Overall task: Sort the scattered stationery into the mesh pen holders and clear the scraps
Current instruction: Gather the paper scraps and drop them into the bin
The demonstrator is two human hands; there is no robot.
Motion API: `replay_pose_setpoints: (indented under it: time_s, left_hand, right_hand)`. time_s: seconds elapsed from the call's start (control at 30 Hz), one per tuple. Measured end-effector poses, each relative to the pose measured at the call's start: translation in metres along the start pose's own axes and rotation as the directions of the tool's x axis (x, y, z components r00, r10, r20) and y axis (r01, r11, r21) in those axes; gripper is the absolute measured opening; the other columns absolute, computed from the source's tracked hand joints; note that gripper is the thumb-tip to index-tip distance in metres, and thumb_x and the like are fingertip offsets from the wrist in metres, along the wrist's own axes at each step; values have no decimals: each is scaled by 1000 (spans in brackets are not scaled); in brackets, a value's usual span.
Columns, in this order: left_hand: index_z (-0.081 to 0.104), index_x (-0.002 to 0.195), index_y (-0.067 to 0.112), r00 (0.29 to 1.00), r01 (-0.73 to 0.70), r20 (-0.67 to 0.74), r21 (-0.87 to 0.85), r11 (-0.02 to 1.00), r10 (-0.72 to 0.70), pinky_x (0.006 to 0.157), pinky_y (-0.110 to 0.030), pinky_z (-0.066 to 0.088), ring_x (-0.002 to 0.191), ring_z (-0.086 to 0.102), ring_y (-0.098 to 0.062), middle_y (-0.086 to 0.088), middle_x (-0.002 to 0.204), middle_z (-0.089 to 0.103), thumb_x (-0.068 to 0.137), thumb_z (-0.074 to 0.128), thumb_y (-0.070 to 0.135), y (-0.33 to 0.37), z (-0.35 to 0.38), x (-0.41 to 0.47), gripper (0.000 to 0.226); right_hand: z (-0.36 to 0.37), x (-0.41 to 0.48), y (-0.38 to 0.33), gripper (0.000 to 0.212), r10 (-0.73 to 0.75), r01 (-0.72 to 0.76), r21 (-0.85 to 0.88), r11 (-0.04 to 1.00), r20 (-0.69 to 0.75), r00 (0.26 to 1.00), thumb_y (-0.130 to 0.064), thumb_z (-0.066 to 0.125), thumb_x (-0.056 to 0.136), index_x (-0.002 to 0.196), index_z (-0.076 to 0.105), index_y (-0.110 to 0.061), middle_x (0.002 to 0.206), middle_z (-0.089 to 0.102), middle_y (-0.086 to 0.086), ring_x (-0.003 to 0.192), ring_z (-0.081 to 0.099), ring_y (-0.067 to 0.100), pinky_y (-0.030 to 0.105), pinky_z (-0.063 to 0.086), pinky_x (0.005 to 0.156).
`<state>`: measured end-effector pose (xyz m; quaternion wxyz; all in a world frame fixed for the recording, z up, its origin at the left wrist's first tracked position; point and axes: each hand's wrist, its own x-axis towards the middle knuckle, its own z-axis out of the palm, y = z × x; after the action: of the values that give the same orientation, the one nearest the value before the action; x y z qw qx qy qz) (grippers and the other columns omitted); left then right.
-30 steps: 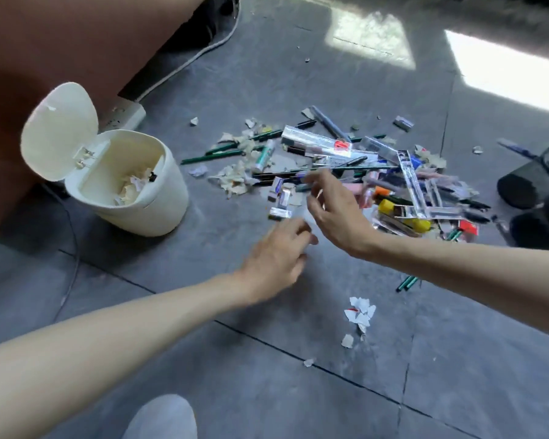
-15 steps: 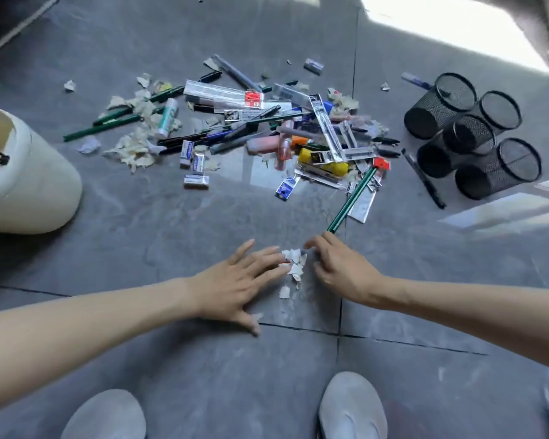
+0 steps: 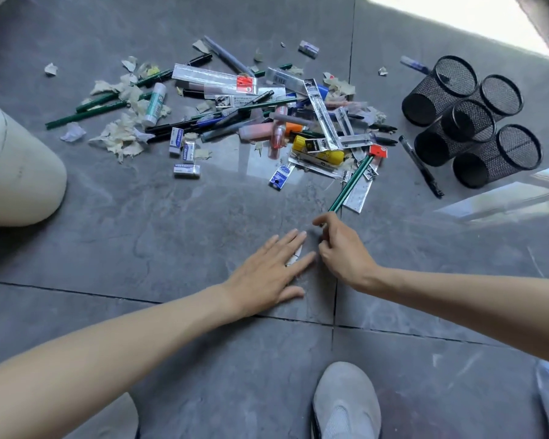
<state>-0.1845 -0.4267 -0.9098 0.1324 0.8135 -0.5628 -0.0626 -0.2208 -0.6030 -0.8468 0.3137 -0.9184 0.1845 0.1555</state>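
My left hand [image 3: 271, 269] lies flat on the grey floor, palm down, covering a small heap of white paper scraps [image 3: 293, 256]; only a sliver shows between its fingers. My right hand [image 3: 343, 250] is just right of it, fingertips curled in against the floor, and what they enclose is hidden. A green pencil [image 3: 351, 185] ends at its index finger. Beyond lies the stationery pile [image 3: 267, 122] of pens, rulers, erasers and glue sticks. Several black mesh pen holders [image 3: 471, 122] stand at the right.
A cream waste bin [image 3: 19, 172] stands at the left edge. Torn beige paper scraps [image 3: 124, 134] lie left of the pile. A black pen [image 3: 420, 166] lies beside the holders. My grey shoes [image 3: 346, 403] are at the bottom.
Both hands came down from the pile to the white scraps near my feet. Since then my left hand has slid right over them, and my right hand's fingers have curled in.
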Motion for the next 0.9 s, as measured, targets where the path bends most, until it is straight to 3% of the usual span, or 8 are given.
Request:
replay_pose_setpoints:
  time_s: [0.13,0.2,0.3,0.43,0.6,0.77,0.83,0.9]
  left_hand:
    - [64,115,6,981,-157,-130,-119,980,142,92,-37,51,123,52,-31,-14,129,58,94,44,30,-13,-3,-1,37]
    - [67,108,6,962,-236,-172,-124,964,214,76,-29,54,116,54,-26,-9,120,63,94,45,21,-22,-10,-6,30]
    - [68,101,6,963,-235,-180,-195,952,201,59,-27,53,103,50,-21,-8,105,65,92,43,14,-24,-16,-9,27]
    - [67,93,5,968,-234,-152,-242,942,201,53,-31,51,89,45,-20,-7,94,64,87,47,5,-24,-13,-9,22]
    - [67,83,7,943,-300,-184,-105,948,278,50,-33,47,78,40,-19,-5,82,64,88,45,2,-32,-20,-4,23]
    - [70,76,9,960,-77,-278,-351,933,-25,60,-25,41,70,43,-13,-2,74,66,84,53,10,-29,-21,-6,19]
    - [71,74,6,928,91,-265,-521,849,-262,64,-23,42,68,48,-12,-5,71,67,79,59,10,-33,-24,-6,14]
    - [74,77,2,855,225,-204,-682,696,-477,67,-14,43,72,58,-12,-9,74,70,77,67,5,-38,-30,-2,8]
  right_hand:
    - [-3,-1,4,37,-10,10,-10,1000,-5,1000,-4,41,82,114,44,-21,89,51,-2,83,52,23,37,45,77]
    - [-4,-2,4,36,-10,10,-6,1000,8,1000,-3,41,84,115,45,-20,87,51,-1,83,52,23,38,46,77]
    - [-4,-2,2,36,-17,17,20,1000,8,1000,-3,41,85,117,46,-18,87,53,1,83,52,22,36,45,77]
    - [-2,-3,-4,34,-52,51,36,998,12,999,-1,42,86,116,48,-16,87,55,4,81,51,21,33,42,74]
    - [0,-7,-1,24,-146,146,2,989,75,986,-7,53,85,108,54,-15,83,57,1,75,50,14,27,41,70]
    - [4,-8,7,28,-184,224,-123,967,273,944,-22,74,75,97,58,-20,79,45,-15,75,47,8,23,37,68]
    - [7,-9,6,26,-170,209,-128,969,263,950,-19,74,75,95,57,-19,78,44,-16,77,46,9,23,35,67]
    - [11,-10,2,18,-152,187,-121,975,248,957,-13,71,78,88,58,-20,81,49,-13,79,47,10,24,34,67]
